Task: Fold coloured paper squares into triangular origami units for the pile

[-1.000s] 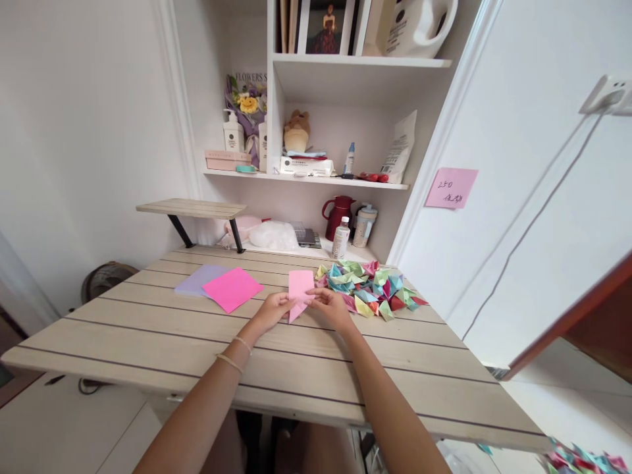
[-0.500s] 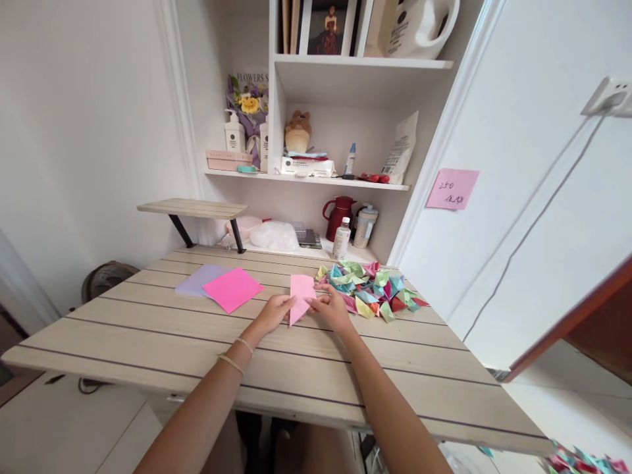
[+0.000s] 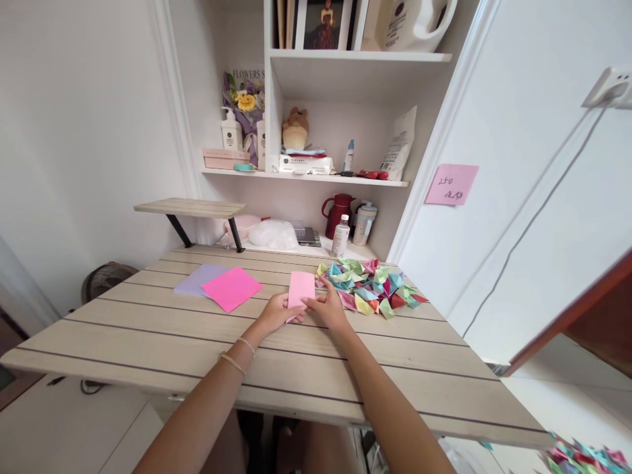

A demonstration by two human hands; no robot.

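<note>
A light pink sheet of paper (image 3: 301,287), folded into a narrow upright rectangle, is held just above the table's middle. My left hand (image 3: 279,314) grips its lower left part, thumb in front and fingers behind. At the lower right edge, my right hand (image 3: 328,305) pinches the paper between thumb and fingers. Left of my hands lies a bright pink sheet (image 3: 232,288), overlapping a stack of lavender paper (image 3: 195,281). Close to my right hand is a heap of folded paper pieces (image 3: 368,284) in several colours.
The slatted wooden table (image 3: 207,342) has a small raised shelf (image 3: 190,208) at its back left. Behind stand a plastic bottle (image 3: 340,236), a red jug (image 3: 338,214) and a tumbler (image 3: 364,224). More folded paper (image 3: 587,455) lies on the floor at right.
The lower part of the pink paper no longer shows its slanted point; the sheet now looks like a straight rectangle. My left fingers have moved right across its lower part.
</note>
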